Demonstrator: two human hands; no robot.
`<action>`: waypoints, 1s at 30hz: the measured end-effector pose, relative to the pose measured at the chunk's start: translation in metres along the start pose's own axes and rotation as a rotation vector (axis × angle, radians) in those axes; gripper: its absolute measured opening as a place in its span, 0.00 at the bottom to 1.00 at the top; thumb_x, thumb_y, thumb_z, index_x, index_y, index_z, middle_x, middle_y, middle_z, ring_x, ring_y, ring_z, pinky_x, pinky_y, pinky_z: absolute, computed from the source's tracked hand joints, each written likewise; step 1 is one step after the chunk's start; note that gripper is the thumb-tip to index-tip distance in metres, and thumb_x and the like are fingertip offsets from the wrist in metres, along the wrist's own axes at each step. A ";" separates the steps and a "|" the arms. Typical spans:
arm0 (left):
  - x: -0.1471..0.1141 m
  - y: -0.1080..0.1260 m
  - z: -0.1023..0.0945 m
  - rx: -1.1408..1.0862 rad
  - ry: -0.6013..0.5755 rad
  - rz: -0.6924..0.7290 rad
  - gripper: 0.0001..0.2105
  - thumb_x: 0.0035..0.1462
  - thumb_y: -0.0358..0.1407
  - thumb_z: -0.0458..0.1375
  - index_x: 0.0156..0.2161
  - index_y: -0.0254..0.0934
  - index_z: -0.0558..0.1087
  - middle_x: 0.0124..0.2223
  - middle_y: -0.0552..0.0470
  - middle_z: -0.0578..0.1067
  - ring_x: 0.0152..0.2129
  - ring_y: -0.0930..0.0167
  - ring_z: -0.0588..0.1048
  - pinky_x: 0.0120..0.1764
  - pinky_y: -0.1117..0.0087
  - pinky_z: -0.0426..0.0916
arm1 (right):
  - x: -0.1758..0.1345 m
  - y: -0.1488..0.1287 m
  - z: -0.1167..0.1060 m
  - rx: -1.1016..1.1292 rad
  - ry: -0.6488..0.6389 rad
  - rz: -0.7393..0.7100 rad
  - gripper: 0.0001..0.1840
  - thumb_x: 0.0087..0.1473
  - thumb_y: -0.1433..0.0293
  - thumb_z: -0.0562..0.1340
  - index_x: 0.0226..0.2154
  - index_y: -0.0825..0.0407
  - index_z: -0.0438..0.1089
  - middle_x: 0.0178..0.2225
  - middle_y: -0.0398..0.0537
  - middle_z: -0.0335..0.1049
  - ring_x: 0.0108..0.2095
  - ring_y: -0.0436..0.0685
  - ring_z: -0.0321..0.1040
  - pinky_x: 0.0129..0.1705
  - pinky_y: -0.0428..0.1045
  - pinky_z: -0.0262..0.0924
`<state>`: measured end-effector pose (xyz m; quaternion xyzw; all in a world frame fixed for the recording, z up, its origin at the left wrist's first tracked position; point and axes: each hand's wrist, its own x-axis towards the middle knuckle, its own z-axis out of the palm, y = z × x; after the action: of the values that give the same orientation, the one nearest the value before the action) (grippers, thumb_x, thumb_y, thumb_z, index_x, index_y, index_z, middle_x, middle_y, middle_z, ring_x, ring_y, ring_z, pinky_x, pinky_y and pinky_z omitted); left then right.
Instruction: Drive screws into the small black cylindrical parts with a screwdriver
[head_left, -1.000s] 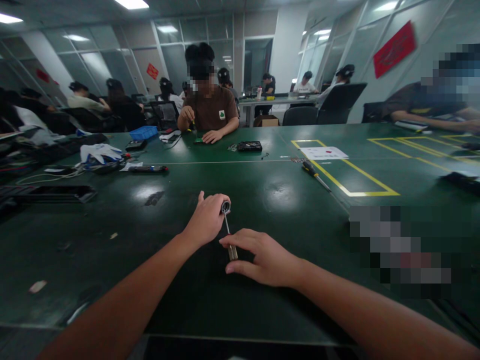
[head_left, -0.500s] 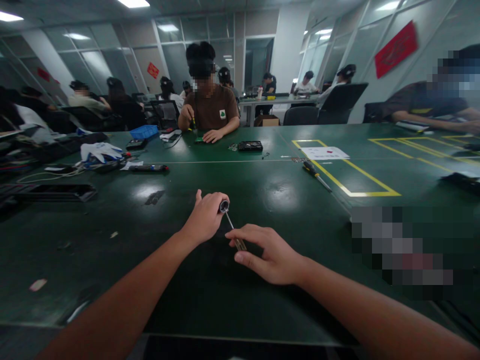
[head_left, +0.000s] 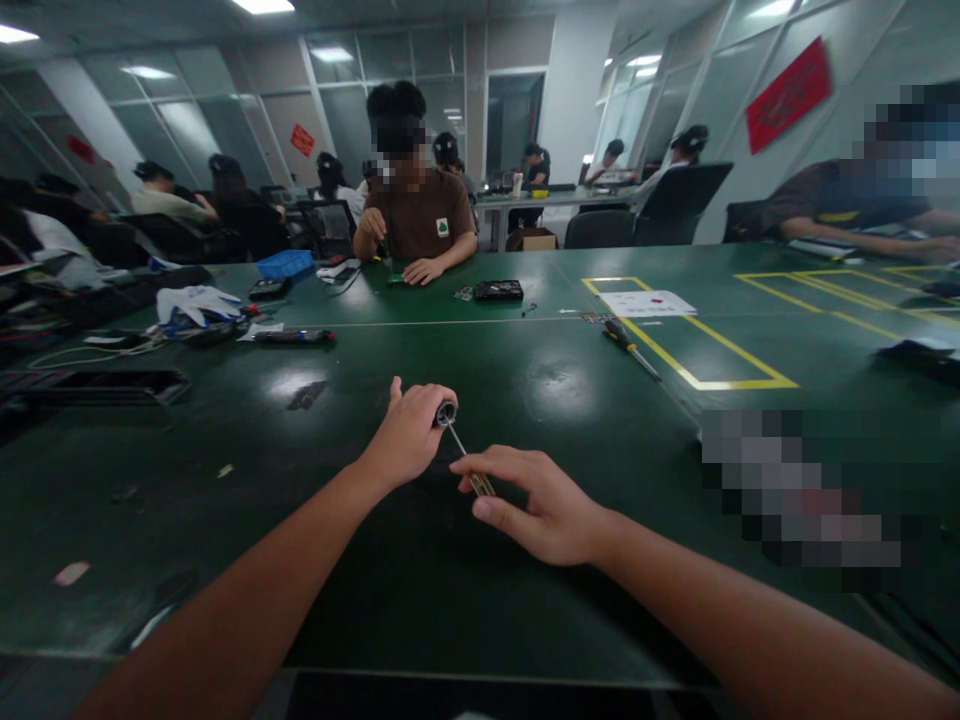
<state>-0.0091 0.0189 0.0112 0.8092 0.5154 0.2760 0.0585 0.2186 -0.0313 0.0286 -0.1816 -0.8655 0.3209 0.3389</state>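
Observation:
My left hand is closed around a small dark cylindrical part, whose round open end faces me; most of it is hidden by the fingers. In my right hand is a screwdriver, its translucent handle pinched between thumb and fingers. The thin metal shaft slants up and left, and its tip reaches into the open end of the dark part. Both hands are just above the green table.
Across the table a person works on a small green board. A black-and-yellow screwdriver lies to the right beside yellow tape and a white sheet. White gloves, a blue tray and a dark pen-like tool are at the left.
The hands hold nearly the same pose, with the screwdriver tip still in the dark part. The handle looks slightly rotated in my right fingers. The whole view has shifted slightly.

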 end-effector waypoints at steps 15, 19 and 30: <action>0.001 -0.003 0.000 -0.062 0.019 0.045 0.09 0.60 0.25 0.52 0.43 0.39 0.68 0.41 0.52 0.75 0.43 0.66 0.73 0.65 0.44 0.52 | 0.000 0.000 -0.002 0.102 0.000 0.103 0.19 0.68 0.61 0.57 0.57 0.51 0.70 0.42 0.50 0.75 0.41 0.56 0.72 0.47 0.52 0.67; 0.001 -0.002 -0.001 -0.067 0.031 0.038 0.07 0.61 0.26 0.53 0.42 0.39 0.69 0.41 0.51 0.75 0.40 0.65 0.72 0.55 0.54 0.65 | -0.001 0.002 -0.001 0.114 0.015 0.108 0.20 0.68 0.60 0.57 0.56 0.52 0.71 0.40 0.49 0.75 0.40 0.55 0.72 0.46 0.52 0.67; 0.000 0.000 -0.003 -0.086 0.025 0.021 0.07 0.62 0.27 0.54 0.43 0.39 0.69 0.42 0.49 0.75 0.41 0.63 0.72 0.46 0.60 0.68 | -0.003 0.004 0.000 0.199 0.001 0.181 0.21 0.68 0.58 0.58 0.58 0.50 0.71 0.38 0.47 0.72 0.38 0.55 0.70 0.44 0.52 0.66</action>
<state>-0.0108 0.0185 0.0132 0.8077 0.4953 0.3086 0.0840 0.2204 -0.0301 0.0245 -0.2249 -0.8092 0.4344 0.3254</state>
